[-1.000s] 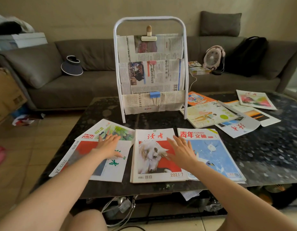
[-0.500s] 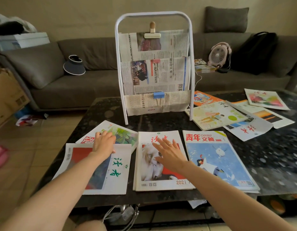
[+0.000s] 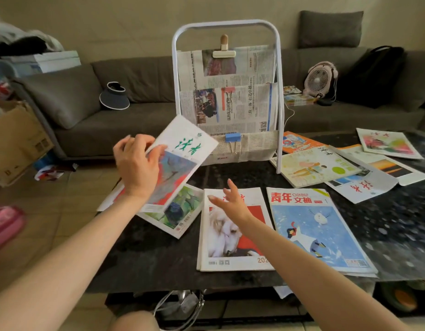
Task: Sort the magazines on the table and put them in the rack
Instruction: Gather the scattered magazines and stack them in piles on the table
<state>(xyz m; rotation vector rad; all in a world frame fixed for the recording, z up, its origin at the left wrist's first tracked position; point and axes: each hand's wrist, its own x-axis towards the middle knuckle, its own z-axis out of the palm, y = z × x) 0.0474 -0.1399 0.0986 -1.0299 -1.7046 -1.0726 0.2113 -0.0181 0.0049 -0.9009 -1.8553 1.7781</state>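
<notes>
At the left, our left hand [image 3: 137,163] holds a red-and-white magazine [image 3: 180,161] lifted off the table [image 3: 397,235], thumb over the cover and fingers curled behind its left edge, the top tilted toward the rack [image 3: 227,91]. Under it, a magazine with a green leafy cover [image 3: 178,211] lies flat near the table's left edge. We judge the step in hand to be carrying this one to its place, whether a matching pile or the rack. To do it well, we should keep the pinch close to the spine so the pages do not fan, and clear the rack's low front pocket before lowering.

In the middle, our right hand [image 3: 233,204] hovers open, fingers spread, just above the white-horse magazine [image 3: 230,235]; it grips nothing. It could steady that pile, or take the lifted copy's free edge.

Just right lies the blue-cover magazine [image 3: 314,230], and farther right several more are scattered, overlapping, beside the rack's right leg. The rack stands at the far middle, holding clipped newspapers.
</notes>
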